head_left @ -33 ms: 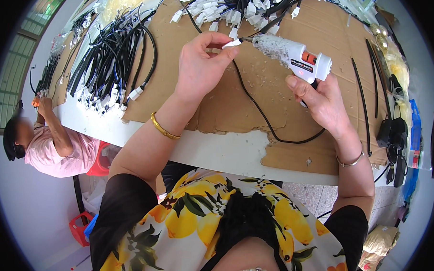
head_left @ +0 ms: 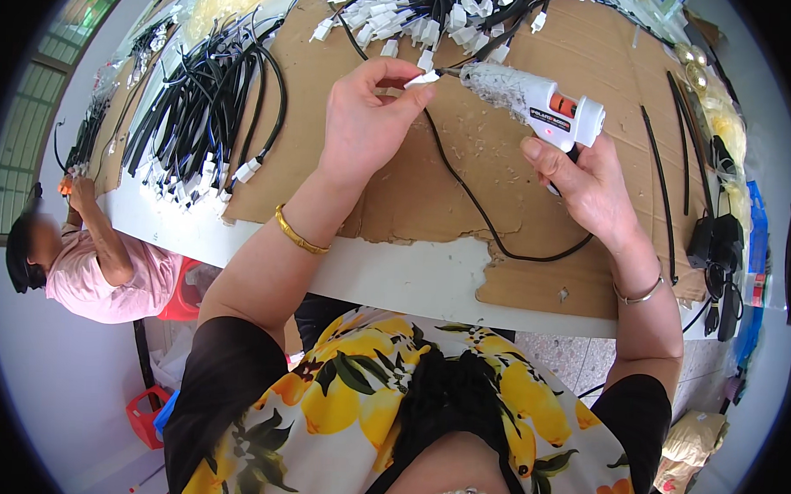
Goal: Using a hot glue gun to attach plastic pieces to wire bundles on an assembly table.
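Between thumb and fingertips, my left hand (head_left: 371, 115) pinches a small white connector (head_left: 425, 78) with a black cable at its end. My right hand (head_left: 585, 184) is wrapped round the handle of a white glue gun (head_left: 533, 102), which has an orange part and a glowing red light on its body. The gun's nozzle, smeared with glue, points left and its tip meets or nearly meets the connector. A long black cord (head_left: 467, 202) curves across the cardboard below my hands.
Torn cardboard (head_left: 432, 196) covers the white table (head_left: 403, 269). Black cables with white connectors (head_left: 213, 110) lie in a bundle at left, and another bundle (head_left: 412, 17) at the far side. Black rods (head_left: 659, 186) and adapters (head_left: 716, 245) lie at right. A person in pink (head_left: 107, 272) works at far left.
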`<state>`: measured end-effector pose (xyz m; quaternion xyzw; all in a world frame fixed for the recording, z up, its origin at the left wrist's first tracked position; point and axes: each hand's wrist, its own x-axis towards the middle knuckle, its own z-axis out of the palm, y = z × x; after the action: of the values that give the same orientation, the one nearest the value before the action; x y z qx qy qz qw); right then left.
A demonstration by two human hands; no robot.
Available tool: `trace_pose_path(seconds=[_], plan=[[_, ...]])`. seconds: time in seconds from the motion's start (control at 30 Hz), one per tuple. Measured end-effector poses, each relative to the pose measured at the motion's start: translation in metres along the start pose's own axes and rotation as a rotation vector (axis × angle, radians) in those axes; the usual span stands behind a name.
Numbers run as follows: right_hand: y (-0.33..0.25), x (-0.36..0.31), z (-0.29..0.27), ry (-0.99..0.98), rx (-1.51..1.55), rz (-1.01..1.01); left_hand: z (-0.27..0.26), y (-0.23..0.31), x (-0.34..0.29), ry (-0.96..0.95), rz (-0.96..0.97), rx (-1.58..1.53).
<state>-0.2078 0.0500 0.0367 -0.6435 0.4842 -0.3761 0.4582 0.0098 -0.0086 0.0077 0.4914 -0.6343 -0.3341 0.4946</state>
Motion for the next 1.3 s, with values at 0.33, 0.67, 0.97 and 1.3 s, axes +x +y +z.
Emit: trace_pose_path(seconds=[0.33, 0.67, 0.97, 1.3], plan=[[0.003, 0.002, 0.000, 0.008, -0.020, 0.004, 0.000, -0.007, 0.001, 0.000, 0.040, -0.037], [0.003, 0.002, -0.003, -0.005, -0.039, -0.004, 0.002, -0.002, 0.001, -0.029, -0.143, -0.239], [0.002, 0.002, -0.002, 0.002, -0.018, 0.010, 0.000, -0.005, 0.002, -0.039, -0.120, -0.211], [-0.001, 0.001, -0.001, 0.008, -0.015, -0.032, -0.002, -0.006, 0.003, -0.118, -0.167, -0.391]])
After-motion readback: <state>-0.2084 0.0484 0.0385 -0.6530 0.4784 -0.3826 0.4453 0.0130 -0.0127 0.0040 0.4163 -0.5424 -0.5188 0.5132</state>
